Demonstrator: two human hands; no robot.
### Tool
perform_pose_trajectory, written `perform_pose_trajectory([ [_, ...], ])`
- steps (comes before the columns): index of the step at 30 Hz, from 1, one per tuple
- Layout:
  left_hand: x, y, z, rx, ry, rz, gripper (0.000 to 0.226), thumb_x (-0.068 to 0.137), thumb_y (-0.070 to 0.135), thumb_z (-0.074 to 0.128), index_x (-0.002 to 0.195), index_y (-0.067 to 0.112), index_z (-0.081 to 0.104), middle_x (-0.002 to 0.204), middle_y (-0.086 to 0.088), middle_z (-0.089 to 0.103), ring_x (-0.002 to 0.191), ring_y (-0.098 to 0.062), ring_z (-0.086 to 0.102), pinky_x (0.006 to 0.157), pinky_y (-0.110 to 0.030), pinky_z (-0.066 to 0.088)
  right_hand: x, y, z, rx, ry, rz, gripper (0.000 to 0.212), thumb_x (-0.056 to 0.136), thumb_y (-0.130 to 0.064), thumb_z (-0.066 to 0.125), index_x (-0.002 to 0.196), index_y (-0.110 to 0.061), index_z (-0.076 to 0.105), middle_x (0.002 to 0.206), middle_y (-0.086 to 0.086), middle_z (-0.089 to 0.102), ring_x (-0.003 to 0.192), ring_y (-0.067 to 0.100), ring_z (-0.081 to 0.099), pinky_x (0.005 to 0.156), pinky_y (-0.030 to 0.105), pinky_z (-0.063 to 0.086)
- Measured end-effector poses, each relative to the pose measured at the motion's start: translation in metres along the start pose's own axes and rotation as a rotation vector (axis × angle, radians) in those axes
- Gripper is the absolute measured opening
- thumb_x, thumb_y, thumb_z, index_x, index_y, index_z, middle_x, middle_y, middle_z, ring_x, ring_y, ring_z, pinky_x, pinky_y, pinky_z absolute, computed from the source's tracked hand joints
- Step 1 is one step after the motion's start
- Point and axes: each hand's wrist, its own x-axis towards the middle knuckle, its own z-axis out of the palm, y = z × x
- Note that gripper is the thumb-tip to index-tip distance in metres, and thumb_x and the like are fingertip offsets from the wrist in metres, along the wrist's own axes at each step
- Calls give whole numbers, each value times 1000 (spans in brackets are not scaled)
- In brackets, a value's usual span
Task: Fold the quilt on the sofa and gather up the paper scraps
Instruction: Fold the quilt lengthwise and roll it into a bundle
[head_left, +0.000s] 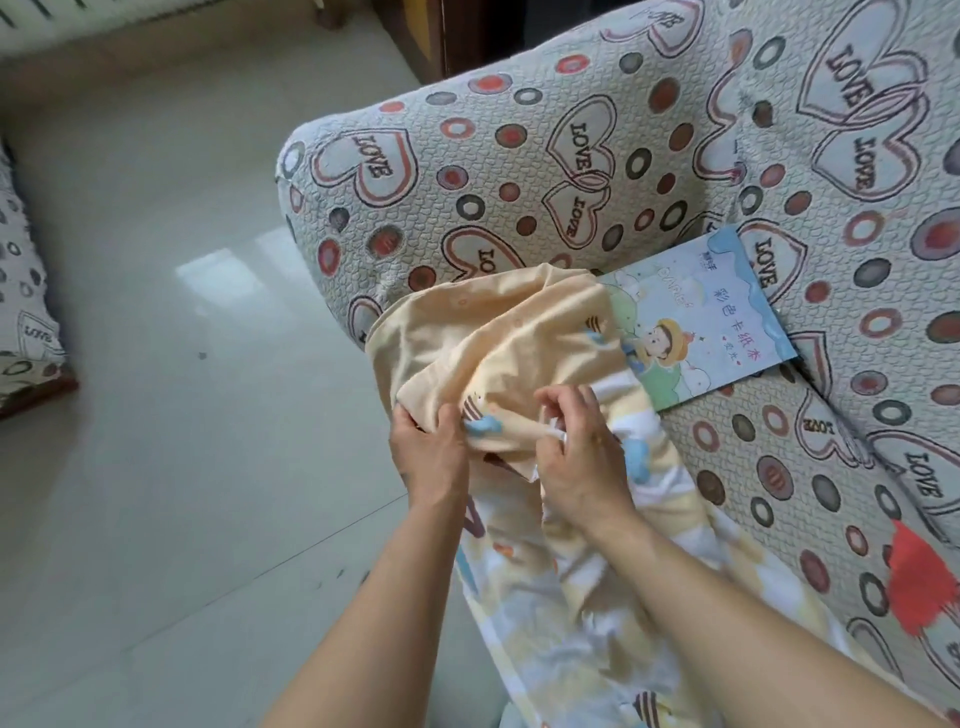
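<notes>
Two hands meet at a bunched part of the quilt (509, 338), a pale yellow cloth printed with small cartoon figures, which lies along the front edge of the sofa (571, 156) and hangs over it toward the floor (156, 312). Its plain yellow underside is turned up at the far end, while the printed side runs back under both forearms. The left hand (428, 457) grips a fold of the quilt at its left edge, fingers curled into the cloth. The right hand (576, 462) sits just beside it, thumb and fingers pinched on a ridge of the same fabric, with a bit of white showing between the fingers. The hands are close together but not touching.

Beyond the quilt, a card-paper book (711, 322) with a cartoon child on its blue cover lies flat on the seat, one corner tucked under the yellow cloth. Well to the right, a red paper scrap (919, 577) with ragged edges rests on the heart-patterned sofa cover, apart from both hands.
</notes>
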Motion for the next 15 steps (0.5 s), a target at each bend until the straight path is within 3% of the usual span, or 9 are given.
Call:
perform_pose_trajectory([
  [4, 40, 0, -26, 93, 12, 31, 8, 81, 4, 60, 88, 7, 57, 75, -3, 61, 67, -19, 56, 64, -29, 47, 21, -24, 22, -84, -84, -23, 39, 73, -14, 38, 103, -17, 63, 108, -1, 57, 102, 21, 58, 82, 37, 49],
  [6, 59, 2, -36, 160, 23, 35, 13, 79, 1, 61, 88, 9, 55, 76, -2, 59, 71, -22, 56, 68, -32, 49, 36, -33, 31, -140, -108, -40, 36, 77, -9, 43, 107, -17, 61, 113, 0, 55, 106, 22, 54, 85, 36, 45],
  [10, 96, 6, -41, 201, -16, 50, 37, 74, -2, 58, 103, 20, 54, 83, 3, 60, 83, -25, 63, 85, -40, 55, 70, -49, 43, -281, -249, -72, 49, 83, -2, 45, 129, -20, 48, 134, -4, 42, 121, 19, 42, 93, 37, 43],
  [15, 128, 14, -36, 306, -230, 10, 58, 77, -1, 59, 128, 23, 49, 81, 2, 54, 78, -21, 59, 83, -39, 54, 103, -64, 65, -361, -326, -117, 63, 85, -4, 51, 142, -25, 34, 151, -7, 25, 132, 20, 35, 104, 40, 38],
])
